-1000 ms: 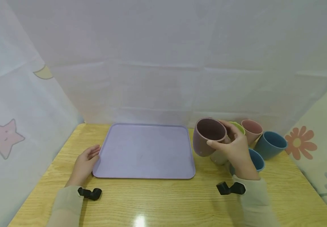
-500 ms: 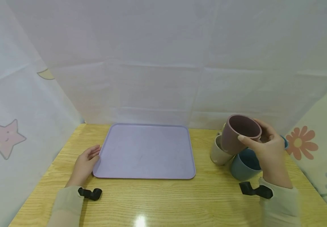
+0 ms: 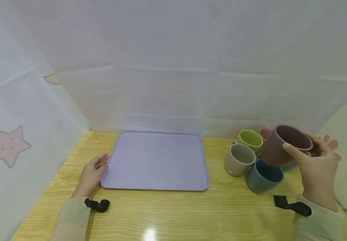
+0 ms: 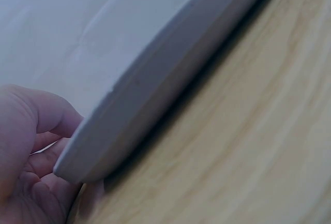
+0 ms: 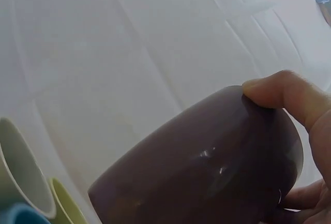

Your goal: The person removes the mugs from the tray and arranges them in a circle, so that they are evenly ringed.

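Note:
My right hand (image 3: 319,167) holds a dark purple mug (image 3: 277,152) above the other mugs at the right, tilted, its mouth toward me. The thumb lies on the near rim and the fingers are on the far right side; the right wrist view shows the mug's glossy wall (image 5: 201,162). My left hand (image 3: 92,174) grips the left edge of a lavender tray (image 3: 155,160), which lies flat on the table. In the left wrist view its thumb touches the tray's rim (image 4: 129,100) and a fingertip shows under it.
Below and left of the held mug stand a beige mug (image 3: 236,165), a yellow-green mug (image 3: 251,140) and a blue mug (image 3: 260,180). A pink mug (image 3: 265,133) and another blue mug (image 3: 291,166) are partly hidden. White cloth (image 3: 167,67) hangs behind the wooden table (image 3: 173,214).
My right hand has carried the purple mug rightward from beside the tray, over the other mugs, uncovering the beige, yellow-green and near blue ones. My left hand and the tray stay put.

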Demonstrator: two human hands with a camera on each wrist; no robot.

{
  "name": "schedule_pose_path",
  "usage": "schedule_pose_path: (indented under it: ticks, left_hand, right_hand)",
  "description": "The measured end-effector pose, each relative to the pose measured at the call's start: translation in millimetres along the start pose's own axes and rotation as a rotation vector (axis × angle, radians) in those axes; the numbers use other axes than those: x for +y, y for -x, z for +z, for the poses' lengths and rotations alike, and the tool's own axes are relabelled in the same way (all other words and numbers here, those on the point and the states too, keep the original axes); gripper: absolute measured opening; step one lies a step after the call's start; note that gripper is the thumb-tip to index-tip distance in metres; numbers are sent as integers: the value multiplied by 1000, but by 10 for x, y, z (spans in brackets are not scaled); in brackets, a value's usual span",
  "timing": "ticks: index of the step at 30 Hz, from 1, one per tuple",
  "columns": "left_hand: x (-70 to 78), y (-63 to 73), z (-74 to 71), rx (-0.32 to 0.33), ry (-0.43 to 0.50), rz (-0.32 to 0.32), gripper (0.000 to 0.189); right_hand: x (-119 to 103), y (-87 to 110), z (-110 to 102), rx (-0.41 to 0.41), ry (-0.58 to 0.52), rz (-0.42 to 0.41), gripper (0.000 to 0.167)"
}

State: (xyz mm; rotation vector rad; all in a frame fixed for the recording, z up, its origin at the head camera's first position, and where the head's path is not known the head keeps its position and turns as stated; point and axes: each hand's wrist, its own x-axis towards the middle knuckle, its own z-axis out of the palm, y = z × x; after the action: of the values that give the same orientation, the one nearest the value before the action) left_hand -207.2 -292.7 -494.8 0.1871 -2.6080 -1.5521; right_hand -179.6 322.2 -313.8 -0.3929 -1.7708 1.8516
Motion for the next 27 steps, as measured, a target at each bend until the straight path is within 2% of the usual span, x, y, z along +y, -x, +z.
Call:
schedule_pose_path:
  ticks: [3,9,14,17,20,22,24,27]
  left_hand:
    - [-2,-3,-8,6,-5,0,50]
    - [11,-20,-23,15,-20,28,49]
    - [30,-28,-11,1,-16,14,49]
    - [32,-24,-4,-10,-4,2,50]
    - [24,-16,-4,-4,1,6,50]
    - [14,-10,-5,2,1,12,49]
    - [5,-8,-3,5,2,14,49]
    - [10,0,-7,6,0,17,49]
  right_hand:
    - [-12,-47,-71,99,7,5,68]
    - [50,-117,-251,212,24,59,81]
    - [173,-183,-409,289,161,140,83]
    - [248,-223,-490,294,289,201,87]
    - [304,-269,-535,275,333,258,85]
    - [338,-288,-550,253,337,281,86]
    - [376,-306,-570,223,403,285,87]
    - [441,-332,-592,188,519,299,100]
